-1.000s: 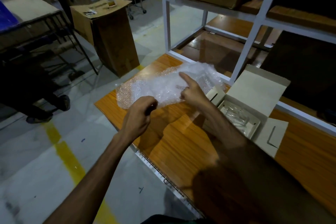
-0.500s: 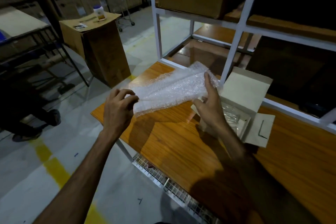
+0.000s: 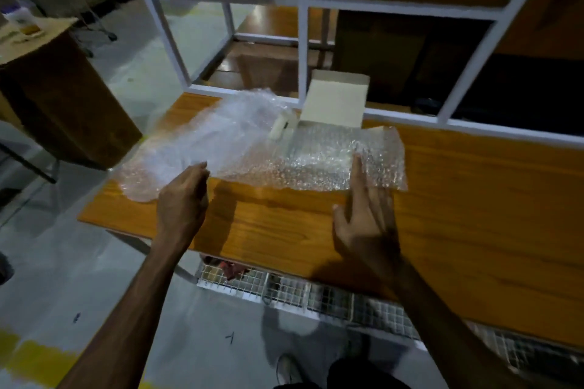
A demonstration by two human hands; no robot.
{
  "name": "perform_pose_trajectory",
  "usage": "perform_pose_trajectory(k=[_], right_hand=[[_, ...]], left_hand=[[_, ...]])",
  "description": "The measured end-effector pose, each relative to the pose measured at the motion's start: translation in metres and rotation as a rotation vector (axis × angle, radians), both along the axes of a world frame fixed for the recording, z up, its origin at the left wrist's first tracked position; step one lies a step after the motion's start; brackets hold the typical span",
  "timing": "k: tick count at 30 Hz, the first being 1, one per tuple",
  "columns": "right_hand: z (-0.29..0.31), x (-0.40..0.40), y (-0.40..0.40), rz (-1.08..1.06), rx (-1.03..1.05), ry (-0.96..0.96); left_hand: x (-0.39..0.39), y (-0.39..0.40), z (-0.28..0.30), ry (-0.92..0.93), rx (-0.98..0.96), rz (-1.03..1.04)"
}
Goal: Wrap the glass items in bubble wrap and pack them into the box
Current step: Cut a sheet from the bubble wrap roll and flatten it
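Observation:
A sheet of bubble wrap (image 3: pixel 316 161) is stretched out over the front of the wooden table (image 3: pixel 474 205) and covers the lower part of the white box (image 3: pixel 335 101), whose lid stands open. My left hand (image 3: pixel 183 199) pinches the sheet's left front edge with curled fingers. Over at the sheet's right front corner is my right hand (image 3: pixel 363 218), fingers straight, with the index finger on top and other fingers showing through the wrap. More crumpled bubble wrap (image 3: pixel 189 142) lies to the left. The glass items are hidden under the sheet.
A white metal shelf frame (image 3: pixel 302 41) rises right behind the box. To the left of the table a tall cardboard box (image 3: pixel 63 98) stands on the floor, with a bottle (image 3: pixel 22 20) on top. A wire mesh rack (image 3: pixel 316 294) hangs under the table's front edge.
The sheet has been carried right and spread out over the box. My right hand moved to the sheet's right corner; my left hand still grips the left edge. The camera view has shifted.

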State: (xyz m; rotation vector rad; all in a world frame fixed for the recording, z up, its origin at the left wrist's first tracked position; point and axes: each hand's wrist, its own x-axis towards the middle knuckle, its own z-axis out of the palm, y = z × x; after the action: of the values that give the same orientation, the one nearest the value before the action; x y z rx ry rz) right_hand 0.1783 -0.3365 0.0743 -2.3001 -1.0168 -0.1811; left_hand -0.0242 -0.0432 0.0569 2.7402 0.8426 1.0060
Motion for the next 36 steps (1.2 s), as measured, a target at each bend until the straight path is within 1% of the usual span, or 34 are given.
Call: perform_pose_trajectory(k=[3,6,10,12,14,15,16,20,21,23,25,27,30,32,33,36], right_hand=[[-0.023,-0.001,-0.033,0.016,-0.031,-0.049],[-0.048,-0.003,-0.064,0.012,-0.108,-0.084],[-0.075,-0.003,-0.104,-0.004,-0.274,0.050],[-0.081,0.000,-0.120,0.001,-0.334,0.220],[-0.082,0.002,-0.133,0.007,-0.292,0.470],[-0.082,0.005,-0.138,0.018,-0.280,0.562],[-0.081,0.006,-0.143,0.025,-0.275,0.598],[-0.095,0.014,-0.162,0.022,-0.198,0.501],[-0.098,0.017,-0.164,0.010,-0.203,0.458],[-0.091,0.020,-0.167,-0.047,-0.226,0.417],[-0.083,0.024,-0.169,-0.071,-0.214,0.409],[-0.077,0.027,-0.173,-0.077,-0.202,0.409],[-0.072,0.030,-0.178,-0.101,-0.177,0.422],[-0.069,0.033,-0.180,-0.132,-0.096,0.458],[-0.068,0.035,-0.179,-0.148,-0.027,0.508],[-0.067,0.046,-0.170,-0.160,0.246,0.656]], left_hand=[[0.000,-0.017,-0.021,0.103,-0.052,-0.011],[-0.002,-0.045,-0.035,0.207,-0.114,-0.007],[0.002,-0.093,-0.041,0.288,-0.205,-0.019],[0.004,-0.112,-0.045,0.320,-0.255,-0.029],[0.004,-0.124,-0.053,0.360,-0.274,-0.053],[0.004,-0.129,-0.057,0.364,-0.267,-0.060],[0.004,-0.132,-0.060,0.359,-0.262,-0.060],[0.010,-0.148,-0.066,0.266,-0.265,-0.026],[0.013,-0.153,-0.066,0.237,-0.279,0.012],[0.018,-0.158,-0.063,0.202,-0.305,0.163],[0.023,-0.157,-0.065,0.235,-0.277,0.276],[0.029,-0.150,-0.067,0.330,-0.230,0.297],[0.039,-0.143,-0.068,0.435,-0.281,0.337],[0.043,-0.139,-0.072,0.480,-0.321,0.361],[0.044,-0.137,-0.074,0.507,-0.329,0.362],[0.043,-0.131,-0.076,0.554,-0.290,0.347]])
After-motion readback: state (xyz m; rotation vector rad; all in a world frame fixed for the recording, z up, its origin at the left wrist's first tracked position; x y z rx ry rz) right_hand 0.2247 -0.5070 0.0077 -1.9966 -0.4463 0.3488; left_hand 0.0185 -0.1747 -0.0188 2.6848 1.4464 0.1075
